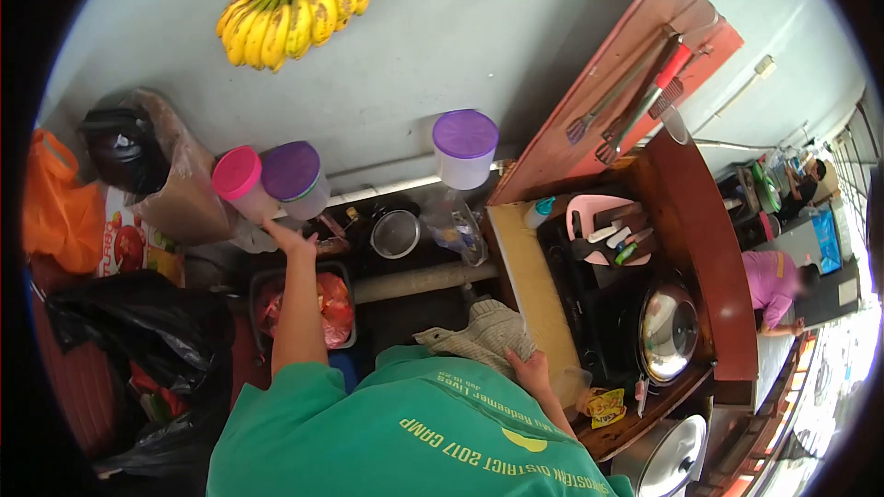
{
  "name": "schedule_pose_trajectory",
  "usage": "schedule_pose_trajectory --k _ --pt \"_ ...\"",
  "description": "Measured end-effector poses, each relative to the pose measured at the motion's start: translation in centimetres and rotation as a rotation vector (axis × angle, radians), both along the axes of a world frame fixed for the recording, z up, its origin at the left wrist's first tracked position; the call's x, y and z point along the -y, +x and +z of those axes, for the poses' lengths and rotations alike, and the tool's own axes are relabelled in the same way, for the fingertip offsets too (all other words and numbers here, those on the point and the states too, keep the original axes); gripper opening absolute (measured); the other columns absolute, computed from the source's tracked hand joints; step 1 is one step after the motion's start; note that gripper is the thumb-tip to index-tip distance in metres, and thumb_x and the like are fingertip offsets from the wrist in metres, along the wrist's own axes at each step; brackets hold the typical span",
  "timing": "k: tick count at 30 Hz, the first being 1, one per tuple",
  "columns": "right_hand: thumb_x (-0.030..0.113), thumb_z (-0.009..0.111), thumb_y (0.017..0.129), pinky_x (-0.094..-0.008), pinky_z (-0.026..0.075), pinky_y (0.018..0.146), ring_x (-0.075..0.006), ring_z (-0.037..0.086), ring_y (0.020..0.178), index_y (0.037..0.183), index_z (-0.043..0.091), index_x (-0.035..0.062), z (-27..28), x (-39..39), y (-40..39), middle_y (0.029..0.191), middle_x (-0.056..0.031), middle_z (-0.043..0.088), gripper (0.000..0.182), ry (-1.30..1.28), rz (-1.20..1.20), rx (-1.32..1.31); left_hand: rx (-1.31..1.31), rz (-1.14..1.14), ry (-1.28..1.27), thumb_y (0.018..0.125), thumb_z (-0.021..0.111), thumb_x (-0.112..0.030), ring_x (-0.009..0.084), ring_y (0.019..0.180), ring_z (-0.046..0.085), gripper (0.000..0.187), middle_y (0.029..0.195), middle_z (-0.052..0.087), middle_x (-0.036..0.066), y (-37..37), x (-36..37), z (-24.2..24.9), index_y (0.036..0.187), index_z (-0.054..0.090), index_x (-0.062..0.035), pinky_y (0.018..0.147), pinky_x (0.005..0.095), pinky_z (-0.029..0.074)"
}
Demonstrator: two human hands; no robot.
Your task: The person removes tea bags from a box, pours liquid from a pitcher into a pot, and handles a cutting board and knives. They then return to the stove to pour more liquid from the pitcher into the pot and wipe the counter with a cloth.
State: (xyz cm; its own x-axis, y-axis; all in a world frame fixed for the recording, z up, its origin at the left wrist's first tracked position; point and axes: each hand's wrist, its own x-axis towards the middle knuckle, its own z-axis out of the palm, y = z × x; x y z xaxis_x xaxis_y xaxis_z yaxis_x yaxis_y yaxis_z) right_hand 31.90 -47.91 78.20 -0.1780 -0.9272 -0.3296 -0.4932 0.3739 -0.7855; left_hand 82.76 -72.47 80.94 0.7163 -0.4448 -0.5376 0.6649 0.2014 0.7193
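Note:
My left hand [291,241] reaches forward at the left, fingers spread and empty, just below a clear container with a pink lid [238,173]. Beside that container stands another with a purple lid [291,171]. Under my left forearm is a black bin [343,270] lined with a red bag. At the counter's near edge, my right hand [530,374] grips a beige knitted cloth [488,331], which hangs down toward the green shirt; its fingertips are partly hidden by the cloth.
A metal bowl [396,234] and a purple-lidded tub [465,149] lie ahead. To the right are a pink tray of knives [608,230], a lidded pan [668,331] and a pot [665,460]. Bananas [295,18] hang above. A person in pink [772,281] works at far right.

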Motion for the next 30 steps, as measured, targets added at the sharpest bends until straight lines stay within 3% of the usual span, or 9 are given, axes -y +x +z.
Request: schedule_pose_trajectory --k 3,5,7,9,13,16,20,26,30 --pt "0.029 0.076 0.084 -0.0373 0.054 0.075 -0.0243 0.071 0.083 0.099 0.071 -0.0034 2.3 -0.4 0.9 0.09 -0.016 0.074 0.036 -0.052 -0.02 0.004 0.082 -0.198 0.175 0.083 0.062 -0.063 0.0321 0.118 0.055 0.082 0.132 0.052 0.017 -2.2 -2.4 -3.9 0.141 0.042 -0.0089 0.073 0.0403 0.051" --pt "0.029 0.076 0.084 -0.0372 0.054 0.075 -0.0239 0.071 0.083 0.1 0.071 -0.0034 2.2 -0.8 0.8 0.091 -0.0158 0.074 0.036 -0.034 -0.056 0.02 0.236 -0.605 0.341 0.083 0.068 -0.054 0.0272 0.102 0.063 0.072 0.115 0.06 0.016 -7.6 -3.3 -4.0 0.133 0.048 -0.0057 0.06 0.0323 0.049" --pt "0.029 0.075 0.084 -0.0371 0.054 0.076 -0.0235 0.071 0.084 0.101 0.071 -0.0033 2.4 -1.5 0.8 0.092 -0.0156 0.074 0.037 -0.011 -0.081 0.035 0.117 -0.885 0.185 0.081 0.074 -0.05 0.0263 0.101 0.063 0.076 0.119 0.059 0.014 -12.7 -3.2 -4.7 0.137 0.045 -0.0067 0.066 0.036 0.052" --pt "0.036 0.075 0.083 -0.0399 0.054 0.074 -0.0301 0.071 0.082 0.097 0.07 -0.0039 2.9 -2.2 1.1 0.088 -0.0197 0.072 0.043 -0.04 -0.078 0.081 0.236 -0.931 0.136 0.083 0.07 -0.055 0.0298 0.111 0.06 0.08 0.138 0.048 0.014 -18.1 -0.5 -3.3 0.142 0.042 -0.0078 0.075 0.0423 0.055" --pt "0.034 0.075 0.084 -0.0391 0.054 0.075 -0.0283 0.071 0.083 0.099 0.07 -0.0031 2.2 -3.8 1.3 0.089 -0.0188 0.073 0.041 -0.11 -0.117 0.106 -0.094 -0.899 0.053 0.066 0.08 -0.065 0.0441 0.141 0.023 0.134 0.157 0.017 0.02 -24.9 6.6 1.9 0.156 -0.003 -0.0098 0.098 0.0748 0.032" --pt "0.033 0.075 0.085 -0.0383 0.054 0.077 -0.0275 0.071 0.085 0.102 0.07 -0.0027 2.7 -4.7 1.3 0.091 -0.0181 0.073 0.04 -0.16 -0.155 0.129 -0.121 -0.843 0.059 0.059 0.08 -0.07 0.0464 0.142 0.017 0.142 0.158 0.015 0.019 -28.0 9.6 4.1 0.155 -0.007 -0.0113 0.102 0.0781 0.021" --pt "0.031 0.074 0.085 -0.0372 0.053 0.081 -0.0258 0.071 0.09 0.106 0.069 -0.0021 4.4 -6.1 1.4 0.096 -0.0172 0.073 0.039 -0.088 -0.227 0.071 -0.137 -0.863 0.043 0.059 0.08 -0.071 0.0445 0.14 0.021 0.141 0.158 0.016 0.018 -29.7 11.7 3.4 0.156 -0.006 -0.015 0.102 0.0759 0.022" --pt "0.027 0.074 0.086 -0.036 0.053 0.084 -0.0226 0.069 0.093 0.109 0.069 -0.0025 4.3 -7.5 1.4 0.101 -0.0135 0.073 0.038 -0.118 -0.318 0.176 -0.15 -0.873 -0.083 0.064 0.078 -0.067 0.0419 0.135 0.028 0.122 0.156 0.023 0.017 -28.2 10.7 3.7 0.155 0.014 -0.0157 0.102 0.071 0.025" --pt "0.026 0.075 0.086 -0.0353 0.052 0.085 -0.0206 0.068 0.093 0.111 0.068 -0.0027 3.6 -7.7 0.9 0.101 -0.0109 0.073 0.039 -0.081 -0.308 0.139 -0.267 -0.903 -0.273 0.071 0.074 -0.064 0.0426 0.14 0.026 0.104 0.155 0.023 0.017 -24.8 7.4 4.3 0.152 0.023 -0.025 0.108 0.063 0.027"
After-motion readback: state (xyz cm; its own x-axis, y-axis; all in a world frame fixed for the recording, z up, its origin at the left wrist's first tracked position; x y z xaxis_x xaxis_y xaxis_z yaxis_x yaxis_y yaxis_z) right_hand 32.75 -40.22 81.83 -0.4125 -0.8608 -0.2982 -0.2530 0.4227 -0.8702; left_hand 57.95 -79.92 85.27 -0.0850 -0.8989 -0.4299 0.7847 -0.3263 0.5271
